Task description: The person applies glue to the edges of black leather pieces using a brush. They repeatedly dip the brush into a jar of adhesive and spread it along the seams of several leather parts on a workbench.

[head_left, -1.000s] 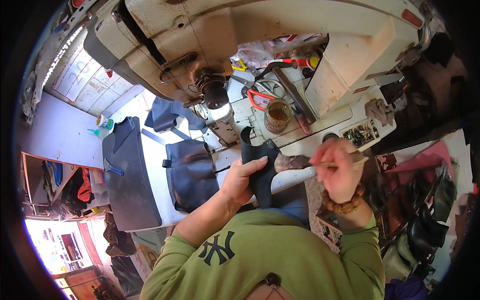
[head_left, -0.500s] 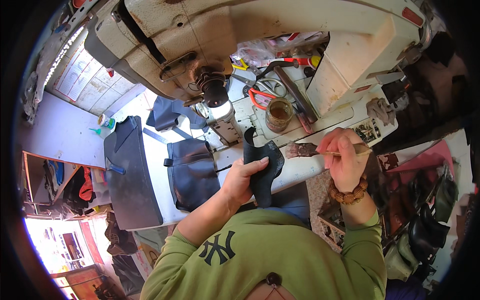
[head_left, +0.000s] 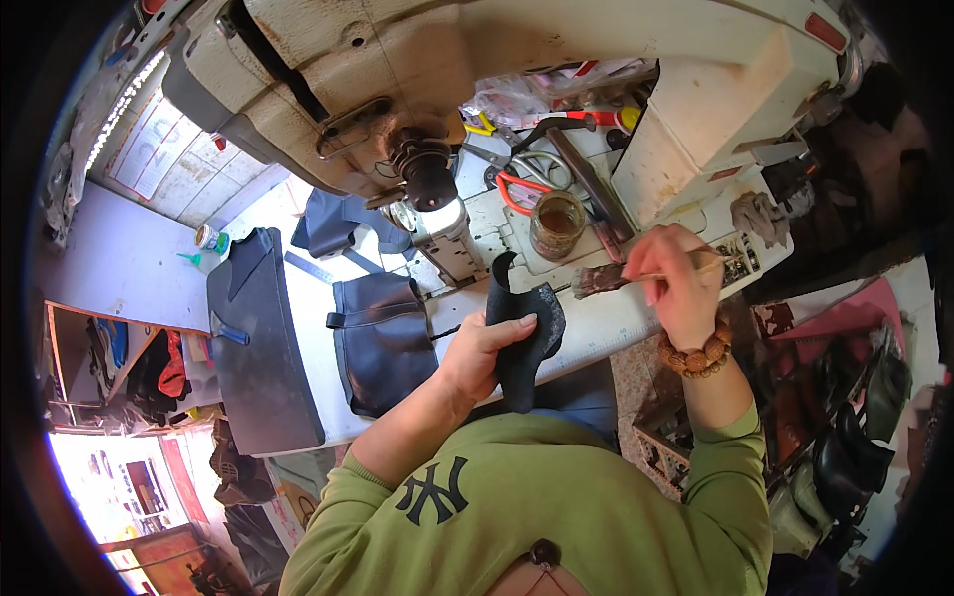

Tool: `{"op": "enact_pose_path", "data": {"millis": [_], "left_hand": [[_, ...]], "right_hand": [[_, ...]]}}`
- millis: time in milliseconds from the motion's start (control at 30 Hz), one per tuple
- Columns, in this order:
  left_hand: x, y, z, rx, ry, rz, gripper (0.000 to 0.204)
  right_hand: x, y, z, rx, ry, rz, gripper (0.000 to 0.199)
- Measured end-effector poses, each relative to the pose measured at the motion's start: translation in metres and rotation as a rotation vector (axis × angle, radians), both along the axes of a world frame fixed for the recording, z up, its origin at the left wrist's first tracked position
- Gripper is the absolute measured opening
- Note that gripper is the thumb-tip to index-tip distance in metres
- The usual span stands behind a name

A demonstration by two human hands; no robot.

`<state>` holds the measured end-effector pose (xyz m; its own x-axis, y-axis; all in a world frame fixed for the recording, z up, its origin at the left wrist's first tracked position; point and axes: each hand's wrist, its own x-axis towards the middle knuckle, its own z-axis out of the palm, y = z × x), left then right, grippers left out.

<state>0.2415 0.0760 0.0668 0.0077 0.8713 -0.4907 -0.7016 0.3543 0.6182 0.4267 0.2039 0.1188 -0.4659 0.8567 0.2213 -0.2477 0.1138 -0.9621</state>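
Between thumb and fingers, my left hand (head_left: 478,356) grips a curved black leather piece (head_left: 527,338), its upper end curling over. My right hand (head_left: 681,281) is closed around the handle of a brush (head_left: 600,280); the matted brown bristles point left, just to the right of the leather and apart from it. A glass jar (head_left: 557,225) of amber-brown liquid stands open on the machine bed, up and left of my right hand. Another dark leather piece (head_left: 383,343) with a sewn band lies on the white table to the left of my left hand.
A large sewing machine (head_left: 556,35) arches over the table. Orange-handled scissors (head_left: 519,191) and a dark bar-shaped tool (head_left: 588,184) lie behind the jar. A black sheet (head_left: 263,348) covers the table's left part. Several shoes and boots (head_left: 850,452) stand at lower right.
My right hand has shifted slightly up with the brush, whose bristles now sit a little higher and farther right. My left hand holds the leather almost unmoved.
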Motion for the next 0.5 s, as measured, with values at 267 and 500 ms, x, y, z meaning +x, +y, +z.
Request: {"op": "enact_pose_path", "data": {"millis": [267,500], "left_hand": [[0.011,0.008,-0.002,0.044,0.055,0.192,0.019],[0.011,0.009,-0.002,0.049,0.054,0.194,0.023]], "right_hand": [[0.004,-0.042,-0.009,0.045,0.022,0.038,0.021],[0.001,-0.04,-0.021,-0.016,0.154,-0.016,0.024]]}}
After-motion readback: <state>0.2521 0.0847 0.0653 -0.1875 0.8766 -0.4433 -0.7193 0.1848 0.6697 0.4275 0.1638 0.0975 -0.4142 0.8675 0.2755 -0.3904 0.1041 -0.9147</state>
